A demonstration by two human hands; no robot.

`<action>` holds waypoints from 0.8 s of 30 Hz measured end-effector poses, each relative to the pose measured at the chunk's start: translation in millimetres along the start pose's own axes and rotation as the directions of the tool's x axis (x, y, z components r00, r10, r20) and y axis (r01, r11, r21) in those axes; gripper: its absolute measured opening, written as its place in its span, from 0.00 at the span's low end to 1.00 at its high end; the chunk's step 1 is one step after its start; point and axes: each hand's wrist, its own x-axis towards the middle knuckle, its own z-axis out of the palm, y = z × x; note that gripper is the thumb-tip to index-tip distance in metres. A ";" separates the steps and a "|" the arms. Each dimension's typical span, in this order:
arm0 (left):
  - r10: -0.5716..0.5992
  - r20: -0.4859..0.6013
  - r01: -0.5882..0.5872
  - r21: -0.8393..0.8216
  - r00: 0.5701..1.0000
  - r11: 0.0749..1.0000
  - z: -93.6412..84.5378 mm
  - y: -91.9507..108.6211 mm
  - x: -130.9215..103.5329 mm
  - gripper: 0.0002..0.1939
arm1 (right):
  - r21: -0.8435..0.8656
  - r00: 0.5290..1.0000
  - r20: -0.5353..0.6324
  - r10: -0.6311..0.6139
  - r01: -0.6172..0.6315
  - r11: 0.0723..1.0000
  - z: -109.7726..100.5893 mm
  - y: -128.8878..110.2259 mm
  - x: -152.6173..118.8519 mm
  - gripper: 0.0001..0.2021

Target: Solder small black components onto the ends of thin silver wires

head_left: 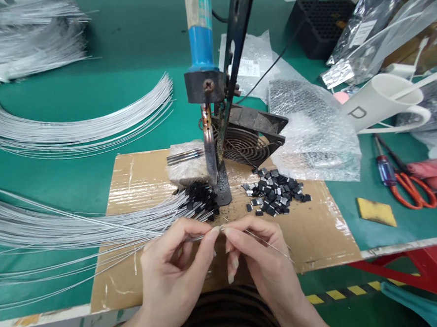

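My left hand (175, 274) is closed in a pinch on white wires (154, 231) that run off to the left. Thumb and forefinger of my right hand (267, 259) pinch right beside it, at the wire ends. From the right hand a thin silvery wire (270, 243) sticks out to the lower right. What lies between the fingertips is too small to make out. Just beyond the hands, a bundle of white wires (140, 215) ends in black connectors (202, 196). A pile of loose black-and-metal connectors (275, 192) lies to the right on the cardboard (318, 226).
A blue-handled soldering iron (201, 46) hangs upright in a stand, tip down. Behind it are a small fan (248, 139) and a wrapped block (187, 170). More wires (79, 125) lie left. Bubble wrap (312, 128), a white mug (381, 101), orange-handled scissors (412, 191) and a yellow sponge (376, 212) sit right.
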 end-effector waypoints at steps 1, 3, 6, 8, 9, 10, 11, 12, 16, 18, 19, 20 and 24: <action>0.008 0.008 -0.008 0.019 1.000 1.000 -1.0 -0.5 -0.2 0.05 | 0.008 1.000 0.013 0.023 -0.024 1.000 -1.1 -1.6 1.1 0.06; 0.030 0.024 -0.031 0.049 0.999 0.998 -2.9 -0.6 -0.2 0.05 | 0.018 0.997 0.044 0.070 -0.071 0.997 -3.3 -4.6 3.0 0.07; 0.062 0.040 -0.065 0.068 0.997 0.996 -4.9 0.6 0.6 0.05 | 0.027 0.993 0.062 0.103 -0.104 0.994 -5.3 -8.2 4.8 0.07; 0.080 0.038 -0.083 0.073 0.996 0.994 -4.9 1.2 1.4 0.05 | 0.029 0.992 0.057 0.109 -0.111 0.993 -5.3 -9.4 5.1 0.07; 0.084 0.040 -0.087 0.076 0.996 0.993 -4.6 1.3 1.7 0.06 | 0.024 0.992 0.055 0.112 -0.113 0.993 -4.9 -9.7 5.1 0.07; 0.087 0.038 -0.090 0.078 0.995 0.993 -4.1 1.2 1.9 0.06 | 0.018 0.992 0.053 0.113 -0.114 0.993 -4.5 -9.9 5.1 0.08; 0.085 0.035 -0.088 0.079 0.996 0.993 -3.5 0.9 2.0 0.06 | 0.012 0.992 0.051 0.112 -0.113 0.994 -4.0 -9.9 4.9 0.08; 0.080 0.027 -0.082 0.080 0.996 0.993 -2.8 0.5 1.9 0.05 | 0.008 0.993 0.049 0.108 -0.108 0.994 -3.5 -9.9 4.8 0.08; 0.036 -0.002 -0.036 0.078 0.999 0.996 -0.5 -0.8 0.5 0.05 | 0.003 0.996 0.037 0.080 -0.080 0.997 -3.0 -9.0 3.3 0.09; 0.011 0.000 -0.011 0.067 1.000 0.998 0.3 -1.3 -0.7 0.05 | -0.001 0.997 0.025 0.067 -0.067 0.998 -3.5 -7.7 2.5 0.08; 0.003 0.000 -0.003 0.060 1.000 0.998 0.8 -1.4 -1.5 0.05 | -0.002 0.998 0.015 0.059 -0.059 0.998 -3.6 -6.6 2.2 0.08; -0.001 -0.004 0.002 0.052 1.000 0.999 1.4 -1.6 -2.2 0.05 | 0.001 0.999 0.006 0.049 -0.049 0.999 -3.4 -5.3 1.9 0.08; -0.014 -0.032 0.014 0.012 0.999 1.000 5.6 -1.6 -4.7 0.03 | 0.048 0.999 -0.041 0.016 -0.014 0.999 1.6 1.6 0.7 0.07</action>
